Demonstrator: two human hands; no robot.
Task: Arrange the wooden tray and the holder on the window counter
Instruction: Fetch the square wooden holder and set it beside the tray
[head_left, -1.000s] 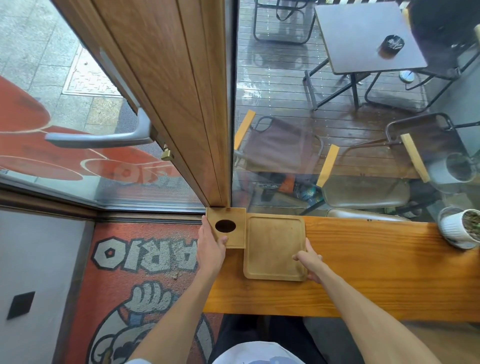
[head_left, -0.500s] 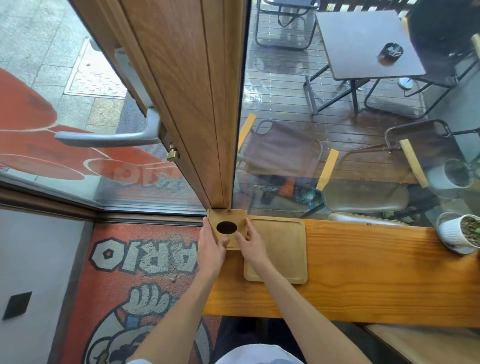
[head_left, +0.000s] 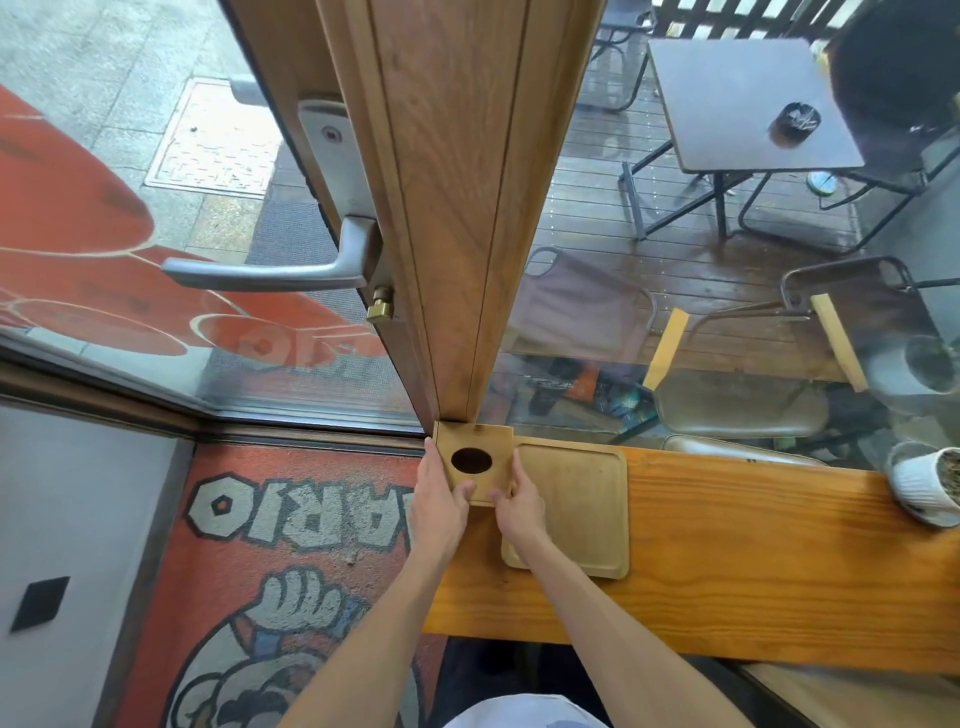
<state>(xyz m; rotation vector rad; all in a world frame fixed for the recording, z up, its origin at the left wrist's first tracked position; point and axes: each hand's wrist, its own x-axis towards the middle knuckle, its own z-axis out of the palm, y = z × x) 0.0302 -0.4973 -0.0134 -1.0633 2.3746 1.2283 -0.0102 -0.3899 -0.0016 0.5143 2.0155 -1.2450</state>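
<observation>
A small square wooden holder (head_left: 493, 441) with a dark oval hole stands at the far left end of the orange wooden counter (head_left: 753, 561), pushed against the base of the wooden door post. My left hand (head_left: 441, 499) grips its left side and near edge. My right hand (head_left: 519, 506) grips its right side and near corner. Directly to the right of the holder, touching it, the flat rectangular wooden tray (head_left: 582, 499) lies on the counter; my right wrist covers its near left corner.
The wooden door post (head_left: 457, 208) rises straight behind the holder, with a metal door handle (head_left: 270, 270) to its left. Window glass runs along the counter's far edge. A white plant pot (head_left: 924, 483) stands at the counter's right end. The counter's left end drops to a red floor mat (head_left: 260, 545).
My right hand left the tray's near right corner and moved left onto the holder. Both hands now grip the holder, and the view has moved closer.
</observation>
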